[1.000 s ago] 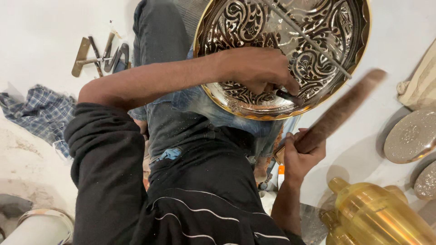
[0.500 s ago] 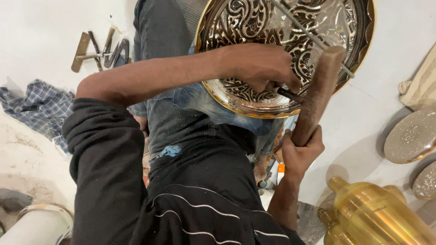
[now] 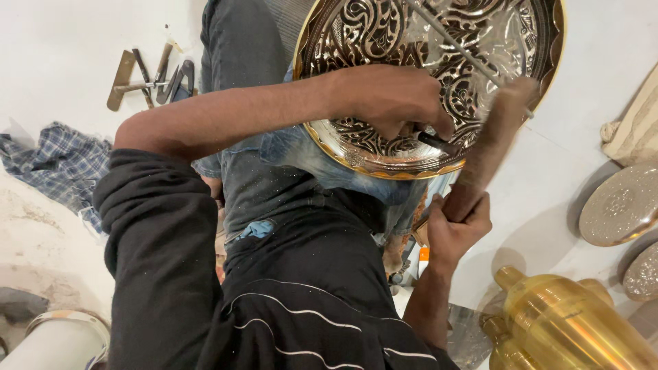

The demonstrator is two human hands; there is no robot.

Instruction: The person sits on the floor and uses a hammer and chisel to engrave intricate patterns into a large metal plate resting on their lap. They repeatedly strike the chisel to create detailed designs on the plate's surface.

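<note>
Both hands are closed on tools over one engraved metal tray (image 3: 384, 41). Fingers of the left hand (image 3: 394, 99) curl tightly round a thin dark chisel (image 3: 439, 142), whose tip pokes out below the knuckles and rests on the tray's patterned face near its lower rim. That hand lies flat against the tray, its bare forearm reaching across from the left. Fingers of the right hand (image 3: 458, 229) wrap fully round the lower end of a wooden mallet (image 3: 490, 147); the brown shaft rises slanted from the fist, blurred, with its upper end over the tray's lower right part, just beside the chisel. The tray itself is round, silver with dark scrollwork and a gold-coloured edge, propped on the person's knees in blue jeans. A thin rod (image 3: 459, 41) lies across its upper face. Left of the tray, loose metal tools (image 3: 147, 79) lie on the pale floor, with a checked cloth (image 3: 58, 164) below them. Below and right of the tray stands a golden vessel (image 3: 576, 322); further right, two speckled round discs (image 3: 620, 205).
</note>
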